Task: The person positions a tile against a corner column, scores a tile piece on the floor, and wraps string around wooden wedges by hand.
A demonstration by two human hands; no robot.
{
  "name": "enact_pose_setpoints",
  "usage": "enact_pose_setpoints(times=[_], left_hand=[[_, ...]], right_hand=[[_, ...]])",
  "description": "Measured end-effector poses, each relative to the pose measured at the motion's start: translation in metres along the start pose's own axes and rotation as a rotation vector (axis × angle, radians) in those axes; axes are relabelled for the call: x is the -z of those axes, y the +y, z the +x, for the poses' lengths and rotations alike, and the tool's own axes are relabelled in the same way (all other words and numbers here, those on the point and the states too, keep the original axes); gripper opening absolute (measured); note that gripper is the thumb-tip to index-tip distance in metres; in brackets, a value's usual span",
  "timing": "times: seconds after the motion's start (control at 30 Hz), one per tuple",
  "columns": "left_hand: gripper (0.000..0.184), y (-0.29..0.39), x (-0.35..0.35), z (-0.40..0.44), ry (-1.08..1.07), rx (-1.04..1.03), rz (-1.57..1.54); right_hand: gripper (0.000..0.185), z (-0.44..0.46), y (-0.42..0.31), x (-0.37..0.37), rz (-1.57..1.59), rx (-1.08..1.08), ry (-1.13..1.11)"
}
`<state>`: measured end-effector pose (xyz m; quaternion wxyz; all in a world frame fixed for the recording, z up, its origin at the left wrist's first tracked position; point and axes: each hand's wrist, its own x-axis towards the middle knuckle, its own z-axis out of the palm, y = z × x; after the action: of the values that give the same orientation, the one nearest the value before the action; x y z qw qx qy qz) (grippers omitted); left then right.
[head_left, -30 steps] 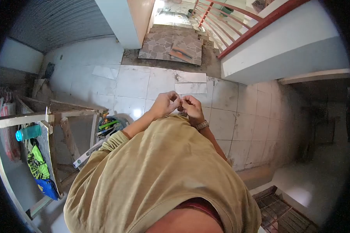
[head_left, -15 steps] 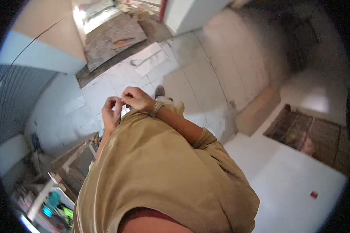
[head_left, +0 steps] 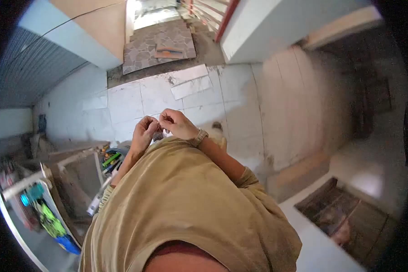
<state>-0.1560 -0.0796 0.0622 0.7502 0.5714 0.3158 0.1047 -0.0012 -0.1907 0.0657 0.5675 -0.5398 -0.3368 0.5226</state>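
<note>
Pinch noted, contents unclear

We find the left hand [head_left: 143, 133] and right hand [head_left: 180, 126] pinched, close together; we cannot tell what, if anything, they hold. Just behind, the shirt [head_left: 190, 195] points lengthwise toward them. White floor tiles [head_left: 124, 102] lead to a patterned slab [head_left: 140, 56] bearing a trowel [head_left: 170, 52].

shirt [head_left: 190, 195]; tan, creased; worn, front draped forward; far edge near both hands' fingers [head_left: 168, 117]; anything between them too small to tell
</note>
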Motion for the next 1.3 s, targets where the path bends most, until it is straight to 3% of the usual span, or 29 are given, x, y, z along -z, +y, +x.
enact_pose_setpoints(times=[0.17,0.23,0.3,0.37,0.5,0.6,0.63,0.7,0.73,0.83,0.87,1.0,1.07,1.13,1.2,1.3], left_hand=[[0.020,0.002,-0.115,0.012,0.035,0.111,0.275],[0.019,0.003,-0.166,0.017,0.041,0.140,0.276],[0.017,-0.018,-0.199,0.024,0.147,0.049,0.075],[0.014,-0.025,-0.217,0.025,0.254,0.165,-0.305],[0.018,-0.018,-0.250,0.025,0.345,0.123,-0.490],[0.022,-0.008,-0.260,0.017,0.286,0.014,-0.023],[0.024,-0.008,-0.272,0.016,0.305,-0.067,0.022],[0.025,0.006,-0.284,0.009,0.272,-0.013,0.222],[0.021,0.007,-0.287,0.007,0.286,0.002,0.127],[0.016,-0.016,-0.288,0.009,0.340,0.115,-0.505],[0.013,-0.028,-0.287,0.009,0.265,0.099,-0.713],[0.011,-0.031,-0.280,0.002,0.264,0.056,-0.936],[0.015,-0.021,-0.279,0.004,0.304,0.063,-0.856],[0.015,-0.011,-0.286,0.004,0.305,0.025,-0.835],[0.012,-0.012,-0.281,0.006,0.187,-0.043,-0.405],[0.007,0.001,-0.271,0.005,0.051,-0.082,0.016]], right_hand=[[0.006,-0.047,-0.007,0.102,-0.298,0.059,-0.061],[0.008,-0.063,-0.006,0.142,-0.197,-0.086,-0.122],[0.008,-0.083,-0.013,0.176,-0.172,-0.140,-0.142],[0.008,-0.096,-0.018,0.184,-0.149,-0.044,-0.124],[0.008,-0.100,-0.017,0.192,-0.116,-0.014,-0.116],[0.008,-0.102,-0.019,0.199,-0.013,-0.089,-0.039],[0.008,-0.105,-0.019,0.205,-0.118,-0.038,-0.066],[0.007,-0.110,-0.021,0.219,-0.329,0.061,-0.127],[0.009,-0.116,-0.031,0.222,-0.424,0.089,-0.145],[0.011,-0.122,-0.032,0.226,-0.258,-0.067,-0.248],[0.011,-0.126,-0.036,0.225,-0.209,-0.131,-0.264],[0.012,-0.124,-0.012,0.213,-0.105,-0.028,-0.224],[0.017,-0.121,-0.006,0.210,-0.004,0.027,-0.157],[0.018,-0.127,-0.035,0.203,0.300,-0.112,-0.067],[0.017,-0.127,-0.042,0.202,0.561,-0.171,-0.013],[0.014,-0.128,-0.028,0.207,0.599,-0.251,0.010]])
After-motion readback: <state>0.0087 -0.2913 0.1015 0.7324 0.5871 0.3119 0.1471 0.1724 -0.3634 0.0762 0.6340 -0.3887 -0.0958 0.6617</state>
